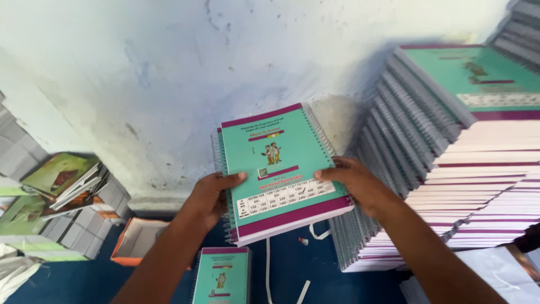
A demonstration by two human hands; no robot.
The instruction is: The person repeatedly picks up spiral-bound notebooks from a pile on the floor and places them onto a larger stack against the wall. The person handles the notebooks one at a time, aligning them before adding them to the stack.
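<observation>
A small stack of teal spiral notebooks (pixel 281 171) was held at mid-frame, gripped at its edges by the left hand (pixel 209 197) and right hand (pixel 355 183), with a tall stack (pixel 450 163) already built at right and one notebook (pixel 221 276) left below

we hold a small stack of spiral notebooks (pixel 281 169) up in front of the pale wall, tilted a little. the top cover is teal with purple bands at its top and bottom edges, a small picture of two figures and a white table of numbers. wire coils run down both long sides. white page edges show below.
</observation>
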